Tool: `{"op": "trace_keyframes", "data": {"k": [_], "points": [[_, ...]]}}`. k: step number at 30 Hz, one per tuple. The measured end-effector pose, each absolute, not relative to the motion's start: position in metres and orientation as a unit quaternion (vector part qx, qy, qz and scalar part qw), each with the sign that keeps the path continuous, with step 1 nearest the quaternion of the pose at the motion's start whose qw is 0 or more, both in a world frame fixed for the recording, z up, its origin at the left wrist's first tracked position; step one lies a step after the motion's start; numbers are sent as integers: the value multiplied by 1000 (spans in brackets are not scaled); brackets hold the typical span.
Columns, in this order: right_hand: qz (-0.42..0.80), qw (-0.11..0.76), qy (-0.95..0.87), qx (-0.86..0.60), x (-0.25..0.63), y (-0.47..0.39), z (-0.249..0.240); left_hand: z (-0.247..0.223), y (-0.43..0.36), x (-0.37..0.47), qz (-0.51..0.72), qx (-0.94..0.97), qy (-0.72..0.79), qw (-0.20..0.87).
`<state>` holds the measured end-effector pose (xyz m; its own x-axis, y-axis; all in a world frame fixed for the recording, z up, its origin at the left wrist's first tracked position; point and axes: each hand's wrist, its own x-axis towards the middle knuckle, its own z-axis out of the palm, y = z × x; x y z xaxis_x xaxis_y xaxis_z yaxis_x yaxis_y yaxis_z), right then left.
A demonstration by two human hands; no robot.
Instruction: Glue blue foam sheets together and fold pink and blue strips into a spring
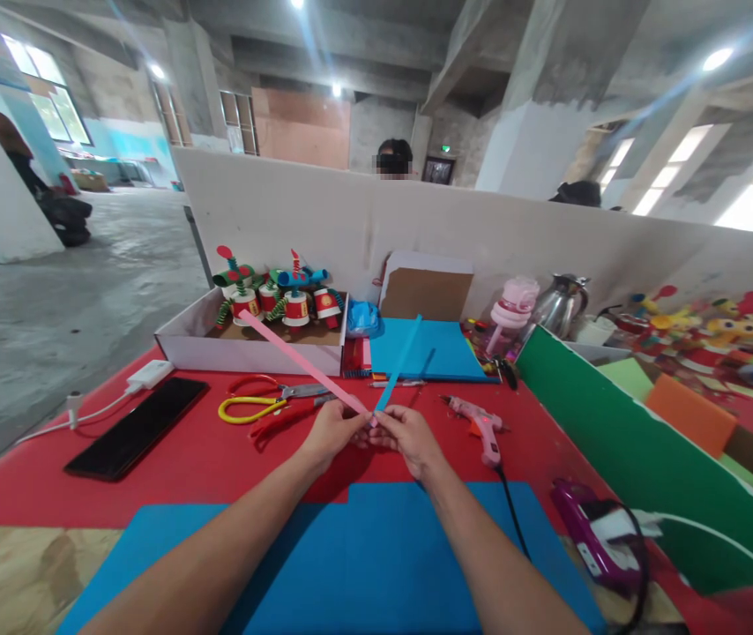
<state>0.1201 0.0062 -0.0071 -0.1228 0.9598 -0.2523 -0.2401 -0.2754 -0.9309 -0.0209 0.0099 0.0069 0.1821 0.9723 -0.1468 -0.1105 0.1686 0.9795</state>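
My left hand [338,432] pinches the lower end of a long pink paper strip [301,360], which slants up to the left. Between the fingers of my right hand [406,432] is the lower end of a blue paper strip [401,363], leaning up to the right. The two ends meet at my fingertips in a V; whether they are joined there is hidden. Both hands are over the red tabletop [211,481], just beyond a blue sheet [350,564]. A pink glue gun [482,428] lies right of my right hand. Scissors with yellow and red handles [264,399] lie left of my left hand.
Behind stand a shallow box [250,355] of paper-cup figures [295,307] and a stack of blue paper [449,344]. A black phone [138,428] lies at left. To the right are a green divider [628,459] and a purple power strip [594,538]. A white partition [284,212] closes off the back.
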Motion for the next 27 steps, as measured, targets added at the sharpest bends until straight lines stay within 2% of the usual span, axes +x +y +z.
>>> {"op": "trace_keyframes", "data": {"k": [10, 27], "points": [[615, 492, -388, -479, 120, 7, -9, 7, 7, -21, 448, 453, 427, 642], [670, 440, -431, -414, 126, 1, -2, 4, 9, -25, 406, 472, 466, 628]]}}
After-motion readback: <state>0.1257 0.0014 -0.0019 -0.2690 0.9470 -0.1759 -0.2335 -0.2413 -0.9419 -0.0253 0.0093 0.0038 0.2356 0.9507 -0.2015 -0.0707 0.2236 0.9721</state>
